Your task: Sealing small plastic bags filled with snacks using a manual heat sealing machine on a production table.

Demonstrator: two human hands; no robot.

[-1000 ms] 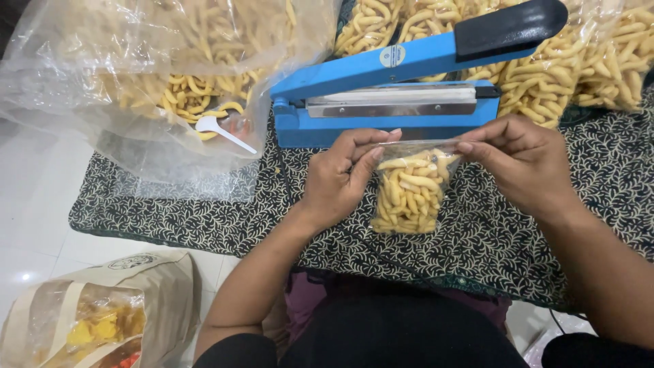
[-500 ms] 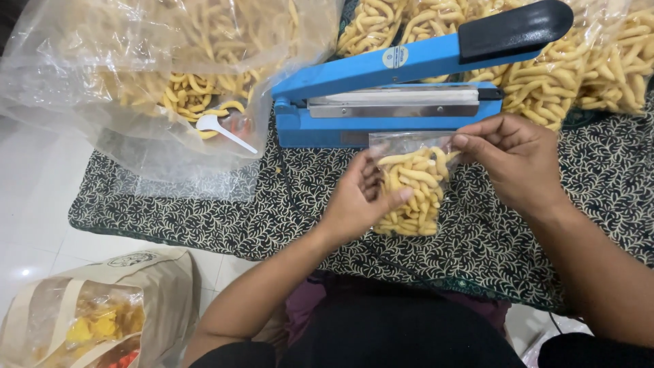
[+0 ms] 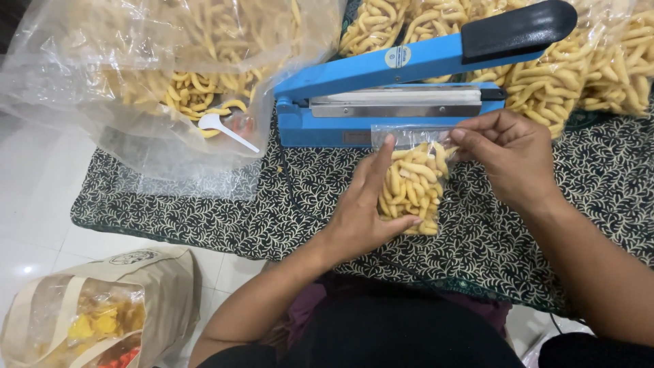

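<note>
A small clear bag of yellow stick snacks point(image 3: 413, 185) lies on the patterned cloth point(image 3: 225, 211), just in front of a blue heat sealer point(image 3: 395, 102) whose arm is raised. My left hand point(image 3: 364, 204) cups the bag's left side and bottom, with a finger stretched up along its edge. My right hand point(image 3: 507, 160) pinches the bag's open top at its right corner, next to the sealer's bar.
A large clear sack of the same snacks point(image 3: 170, 75) with a white plastic spoon point(image 3: 221, 126) sits at the left. Filled snack bags point(image 3: 565, 75) lie behind the sealer. A brown paper bag point(image 3: 95, 313) stands on the white floor at the lower left.
My left hand slid from the bag's top down its left side to the bottom. The bag's top has come closer to the sealer's bar.
</note>
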